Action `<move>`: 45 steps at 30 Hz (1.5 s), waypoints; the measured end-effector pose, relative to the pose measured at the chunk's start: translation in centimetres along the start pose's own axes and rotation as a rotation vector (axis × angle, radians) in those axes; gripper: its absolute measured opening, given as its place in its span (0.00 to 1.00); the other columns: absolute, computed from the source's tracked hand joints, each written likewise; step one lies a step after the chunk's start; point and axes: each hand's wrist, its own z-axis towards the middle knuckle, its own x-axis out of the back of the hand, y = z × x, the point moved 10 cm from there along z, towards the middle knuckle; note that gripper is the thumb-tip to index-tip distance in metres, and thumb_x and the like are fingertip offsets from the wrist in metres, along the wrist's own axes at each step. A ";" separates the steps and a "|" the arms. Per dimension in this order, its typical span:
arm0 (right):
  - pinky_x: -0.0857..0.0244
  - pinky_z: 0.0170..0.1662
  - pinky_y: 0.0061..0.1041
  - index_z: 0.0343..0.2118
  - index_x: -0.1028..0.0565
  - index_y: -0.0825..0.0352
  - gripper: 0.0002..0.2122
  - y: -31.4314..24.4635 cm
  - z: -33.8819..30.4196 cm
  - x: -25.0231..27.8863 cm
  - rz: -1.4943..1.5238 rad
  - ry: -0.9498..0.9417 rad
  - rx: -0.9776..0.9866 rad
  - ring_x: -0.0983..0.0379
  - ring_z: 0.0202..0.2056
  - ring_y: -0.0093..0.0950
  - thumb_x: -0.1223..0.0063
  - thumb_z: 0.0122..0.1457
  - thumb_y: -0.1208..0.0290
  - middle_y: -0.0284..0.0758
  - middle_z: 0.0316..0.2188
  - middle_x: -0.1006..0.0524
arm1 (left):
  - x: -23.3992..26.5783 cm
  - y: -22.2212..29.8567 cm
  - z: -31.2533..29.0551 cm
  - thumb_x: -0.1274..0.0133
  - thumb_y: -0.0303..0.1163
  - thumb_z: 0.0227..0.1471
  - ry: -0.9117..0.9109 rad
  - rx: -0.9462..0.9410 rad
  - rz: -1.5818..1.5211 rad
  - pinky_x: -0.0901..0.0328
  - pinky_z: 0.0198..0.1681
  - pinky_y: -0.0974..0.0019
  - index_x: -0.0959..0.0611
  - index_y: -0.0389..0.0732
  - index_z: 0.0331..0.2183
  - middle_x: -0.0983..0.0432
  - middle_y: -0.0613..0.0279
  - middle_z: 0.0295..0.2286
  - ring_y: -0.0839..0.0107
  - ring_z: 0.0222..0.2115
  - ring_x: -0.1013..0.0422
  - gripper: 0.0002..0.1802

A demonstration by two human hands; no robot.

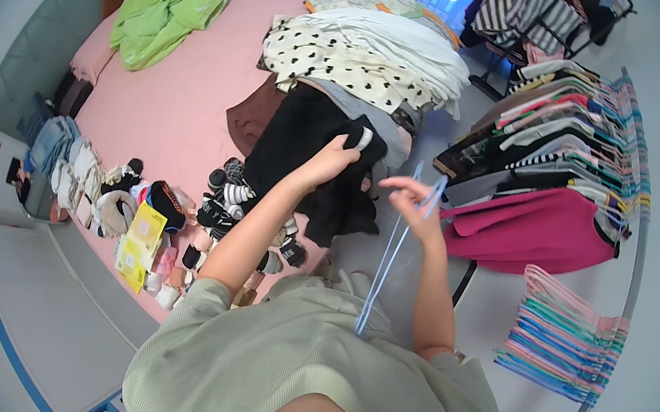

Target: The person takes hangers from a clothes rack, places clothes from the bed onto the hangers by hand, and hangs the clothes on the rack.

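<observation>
My left hand (331, 162) is closed on the edge of a black garment (293, 134), close to a pale label or band at its edge. The dark cloth spreads over the bed's near corner and hangs down its side. A light blue clothes hanger (389, 266) dangles from my right hand (417, 207), its long bar slanting down in front of my shirt. The fingers of that hand bend around the hanger's upper part, with the index finger pointing toward the black garment. A small gap separates the hanger from the cloth.
Behind the black garment, a white dress with black hearts (343, 61) lies among piled clothes on the pink bed (184, 99). Socks (231, 191) cluster at its near edge. To my right, clothes including a magenta top (527, 229) and several bare hangers (561, 343) line a rail (637, 252).
</observation>
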 end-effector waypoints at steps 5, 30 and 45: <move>0.62 0.21 0.13 0.48 0.34 0.68 0.19 -1.7 -2.4 8.3 0.089 0.286 0.051 0.54 0.17 0.09 0.54 0.50 0.76 0.17 0.13 0.44 | -9.7 4.4 -3.1 0.54 0.28 0.42 -0.534 -0.001 0.451 0.42 0.38 0.76 0.26 0.31 0.35 0.32 0.66 0.30 0.79 0.33 0.37 0.15; 0.53 0.20 0.19 0.30 0.36 0.64 0.21 -7.6 -17.0 9.1 -0.464 0.413 -0.104 0.49 0.15 0.17 0.35 0.33 0.70 0.24 0.12 0.47 | -19.9 -0.5 -6.4 0.65 0.19 0.43 0.086 0.021 -0.407 0.36 0.32 0.63 0.38 0.38 0.31 0.36 0.57 0.28 0.67 0.29 0.34 0.09; 0.53 0.21 0.15 0.26 0.33 0.68 0.03 -8.5 -18.5 11.6 -0.178 0.667 0.204 0.47 0.18 0.11 0.53 0.49 0.76 0.22 0.15 0.40 | -16.7 -0.5 -6.4 0.62 0.26 0.46 0.191 -0.224 -0.421 0.37 0.34 0.63 0.38 0.39 0.32 0.41 0.58 0.30 0.66 0.29 0.37 0.07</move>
